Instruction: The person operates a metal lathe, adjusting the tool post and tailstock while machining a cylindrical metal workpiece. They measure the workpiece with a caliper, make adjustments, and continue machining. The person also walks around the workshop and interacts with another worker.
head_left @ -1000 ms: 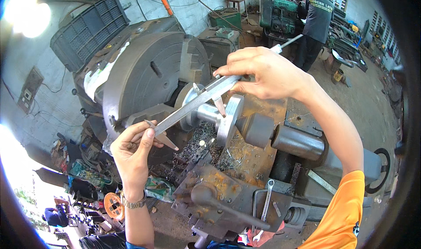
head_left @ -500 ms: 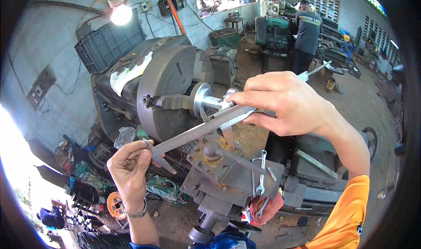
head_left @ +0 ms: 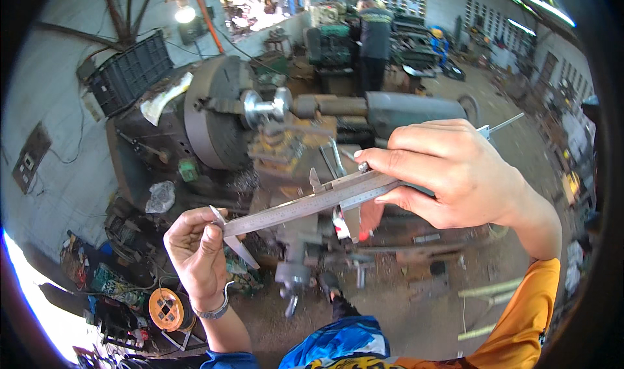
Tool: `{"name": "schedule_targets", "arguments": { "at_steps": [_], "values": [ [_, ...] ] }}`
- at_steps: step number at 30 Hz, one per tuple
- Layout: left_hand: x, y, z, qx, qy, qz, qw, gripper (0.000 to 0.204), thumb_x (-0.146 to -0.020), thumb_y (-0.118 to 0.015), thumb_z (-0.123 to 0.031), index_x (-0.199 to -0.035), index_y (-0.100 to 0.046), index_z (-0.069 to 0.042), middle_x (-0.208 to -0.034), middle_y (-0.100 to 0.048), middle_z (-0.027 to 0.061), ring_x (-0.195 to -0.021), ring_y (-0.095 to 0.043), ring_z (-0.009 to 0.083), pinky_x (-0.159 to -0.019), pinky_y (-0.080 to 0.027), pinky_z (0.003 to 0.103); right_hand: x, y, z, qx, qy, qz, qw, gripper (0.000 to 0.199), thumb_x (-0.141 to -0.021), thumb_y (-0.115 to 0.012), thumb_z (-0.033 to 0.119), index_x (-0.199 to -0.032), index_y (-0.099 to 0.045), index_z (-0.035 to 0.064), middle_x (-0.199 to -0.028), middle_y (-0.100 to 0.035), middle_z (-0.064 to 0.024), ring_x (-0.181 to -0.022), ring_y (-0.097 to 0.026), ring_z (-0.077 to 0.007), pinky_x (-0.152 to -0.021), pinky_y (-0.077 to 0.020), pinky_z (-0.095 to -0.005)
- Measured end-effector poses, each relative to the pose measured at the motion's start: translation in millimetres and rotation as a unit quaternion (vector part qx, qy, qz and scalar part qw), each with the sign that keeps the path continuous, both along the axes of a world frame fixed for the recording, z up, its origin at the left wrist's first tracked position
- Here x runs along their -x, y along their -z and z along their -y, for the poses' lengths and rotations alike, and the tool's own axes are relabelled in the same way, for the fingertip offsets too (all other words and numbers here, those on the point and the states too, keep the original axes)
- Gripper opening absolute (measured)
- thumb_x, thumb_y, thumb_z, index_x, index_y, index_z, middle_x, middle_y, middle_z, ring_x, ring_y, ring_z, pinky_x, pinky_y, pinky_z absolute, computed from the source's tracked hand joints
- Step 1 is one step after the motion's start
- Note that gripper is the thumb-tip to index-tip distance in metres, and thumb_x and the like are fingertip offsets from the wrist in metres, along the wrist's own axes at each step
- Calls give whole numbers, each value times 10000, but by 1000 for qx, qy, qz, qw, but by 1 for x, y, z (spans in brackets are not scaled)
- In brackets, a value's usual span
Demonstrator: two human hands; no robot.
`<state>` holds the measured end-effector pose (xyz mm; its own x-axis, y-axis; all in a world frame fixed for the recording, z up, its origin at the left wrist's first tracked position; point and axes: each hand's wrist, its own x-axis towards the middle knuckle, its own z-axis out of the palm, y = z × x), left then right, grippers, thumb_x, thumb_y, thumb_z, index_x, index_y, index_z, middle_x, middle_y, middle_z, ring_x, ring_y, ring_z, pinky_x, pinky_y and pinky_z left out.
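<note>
Both hands grip a steel caliper (head_left: 305,203): left hand (head_left: 195,252) at 8 o'clock pinching its jaw end, right hand (head_left: 448,174) at 3 o'clock on the slider, lathe (head_left: 214,115) behind.

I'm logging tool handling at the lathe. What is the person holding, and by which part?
A metal vernier caliper: the left hand pinches its fixed-jaw end, the right hand grips the sliding part and beam, clear of the lathe.

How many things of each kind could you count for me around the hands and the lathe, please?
Hands: 2 (left hand, right hand)
Vernier caliper: 1, held by both hands
Shiny workpiece in the lathe chuck: 1
Dark plastic crate: 1
Orange cable reel: 1
Lit lamp: 1
Total: 7
</note>
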<state>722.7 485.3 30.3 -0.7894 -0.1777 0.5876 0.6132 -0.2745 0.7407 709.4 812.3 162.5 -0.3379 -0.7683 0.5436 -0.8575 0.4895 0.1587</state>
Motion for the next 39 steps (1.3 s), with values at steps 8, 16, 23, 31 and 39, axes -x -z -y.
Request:
{"name": "schedule_targets", "arguments": {
  "at_steps": [8,16,23,31,39],
  "values": [
    [-144,66,-15,-96,227,97,964,383,-954,-731,-296,-1080,-611,45,-758,-559,52,-640,-514,120,-503,-378,235,-212,40,8,-25,109,88,990,503,-738,-817,195,-1176,-688,-17,-803,-539,-53,-642,-596,-218,-551,-482,-356],
    [-219,61,-80,-118,365,177,906,235,-962,-700,-143,-1115,-656,30,-1042,-690,169,-828,-700,239,-741,-606,354,-338,51,-56,11,219,128,967,494,-734,-827,191,-1165,-683,-3,-812,-564,-59,-670,-618,-232,-583,-501,-362],
    [-306,29,-232,109,467,158,863,552,-886,-772,-58,-1355,-488,1,-1118,-572,57,-924,-599,123,-723,-544,259,-519,70,-147,38,442,146,884,388,-843,-781,253,-1156,-658,60,-815,-583,-58,-698,-661,-252,-594,-533,-386],
    [-519,16,-459,213,603,19,768,476,-803,-826,7,-1228,-612,-2,-941,-534,0,-814,-472,60,-678,-386,203,-796,80,-239,69,660,75,744,577,-820,-817,386,-1332,-682,158,-637,-527,11,-451,-532,-162,-421,-415,-338],
    [-706,14,-601,237,721,-2,651,385,-794,-837,-3,-1132,-654,10,-964,-630,18,-756,-516,54,-658,-414,192,-1004,76,-267,60,813,70,575,586,-815,-807,446,-1337,-685,209,-599,-459,22,-414,-467,-155,-394,-360,-328]
  ]
}}
